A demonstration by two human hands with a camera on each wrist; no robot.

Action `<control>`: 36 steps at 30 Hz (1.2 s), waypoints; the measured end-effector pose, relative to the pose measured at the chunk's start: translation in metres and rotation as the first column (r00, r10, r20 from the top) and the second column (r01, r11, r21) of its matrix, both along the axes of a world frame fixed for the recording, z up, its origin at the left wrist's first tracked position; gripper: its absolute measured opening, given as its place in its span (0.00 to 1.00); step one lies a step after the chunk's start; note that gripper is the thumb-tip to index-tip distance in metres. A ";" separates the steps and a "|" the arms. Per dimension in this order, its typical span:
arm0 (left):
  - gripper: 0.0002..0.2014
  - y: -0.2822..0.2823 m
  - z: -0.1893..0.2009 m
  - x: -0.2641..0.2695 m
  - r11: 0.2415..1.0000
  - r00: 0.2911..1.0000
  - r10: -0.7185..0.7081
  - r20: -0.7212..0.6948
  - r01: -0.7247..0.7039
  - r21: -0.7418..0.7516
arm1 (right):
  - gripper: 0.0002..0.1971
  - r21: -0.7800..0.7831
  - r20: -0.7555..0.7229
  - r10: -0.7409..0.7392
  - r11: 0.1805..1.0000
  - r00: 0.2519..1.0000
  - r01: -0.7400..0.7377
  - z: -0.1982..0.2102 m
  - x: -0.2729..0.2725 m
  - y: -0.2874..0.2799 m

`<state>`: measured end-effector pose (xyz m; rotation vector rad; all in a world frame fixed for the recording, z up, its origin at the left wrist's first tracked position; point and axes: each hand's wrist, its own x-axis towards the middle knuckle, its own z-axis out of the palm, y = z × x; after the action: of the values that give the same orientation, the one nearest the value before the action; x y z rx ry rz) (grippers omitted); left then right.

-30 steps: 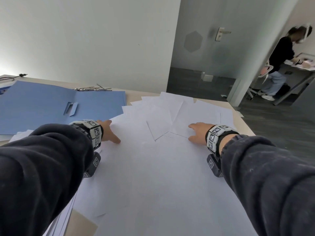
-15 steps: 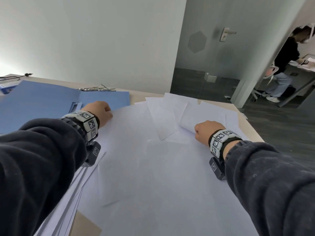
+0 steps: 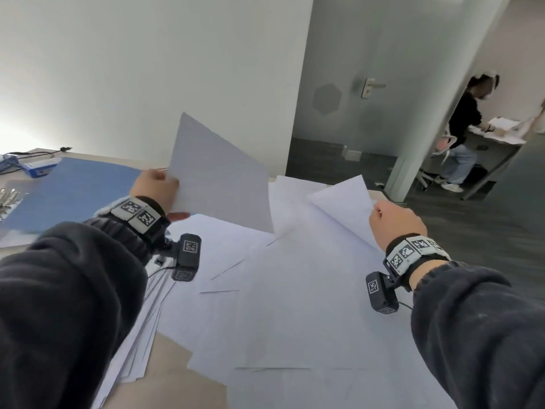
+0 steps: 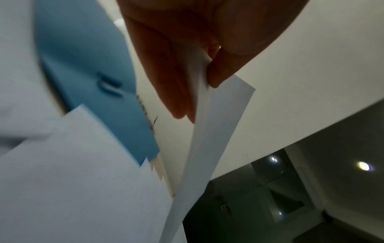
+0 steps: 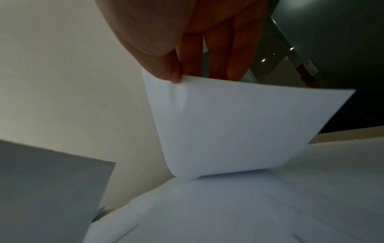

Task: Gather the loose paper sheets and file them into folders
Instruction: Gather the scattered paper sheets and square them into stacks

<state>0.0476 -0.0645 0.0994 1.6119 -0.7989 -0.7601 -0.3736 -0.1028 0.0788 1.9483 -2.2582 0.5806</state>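
Observation:
Several loose white sheets (image 3: 295, 305) lie spread over the table. My left hand (image 3: 154, 188) pinches one sheet (image 3: 218, 175) by its near edge and holds it tilted above the pile; the left wrist view shows that sheet (image 4: 209, 139) edge-on between thumb and fingers. My right hand (image 3: 393, 221) pinches a corner of another sheet (image 3: 345, 202), which curls up while its far part still rests on the pile; in the right wrist view this sheet (image 5: 239, 128) bends under my thumb. An open blue folder (image 3: 76, 193) lies at the left.
A stapler-like blue and white box (image 3: 39, 168) and metal clips (image 3: 8, 196) sit at the table's left end. Bare tabletop (image 3: 174, 388) shows near the front. Beyond the right edge is dark floor, a door, and a person (image 3: 463, 134) at another desk.
Both hands, earlier flat or curled on the pile, have each taken hold of a sheet and lifted it; the left sheet now stands raised, the right one curls up.

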 end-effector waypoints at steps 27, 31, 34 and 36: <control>0.14 0.124 -0.076 -0.129 0.614 0.748 -0.663 -0.008 0.550 0.566 | 0.09 0.351 0.666 0.125 0.818 0.735 -0.457 -0.061 0.097 0.132; 0.15 0.088 -0.064 -0.112 0.679 0.617 -0.691 0.375 0.377 0.630 | 0.10 0.347 0.672 0.187 0.775 0.716 -0.528 -0.077 0.086 0.137; 0.12 0.060 -0.057 -0.119 0.729 0.654 -0.655 0.378 0.415 0.545 | 0.08 0.259 0.726 0.194 0.812 0.660 -0.523 -0.079 0.071 0.144; 0.14 0.043 -0.056 -0.132 0.716 0.533 -0.690 0.490 0.401 0.572 | 0.07 0.178 0.777 0.153 0.877 0.611 -0.446 -0.077 0.057 0.144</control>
<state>-0.0842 -0.0210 0.0430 2.0597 -1.8940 -0.8030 -0.3163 0.0411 0.0022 2.6987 -2.6017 1.3193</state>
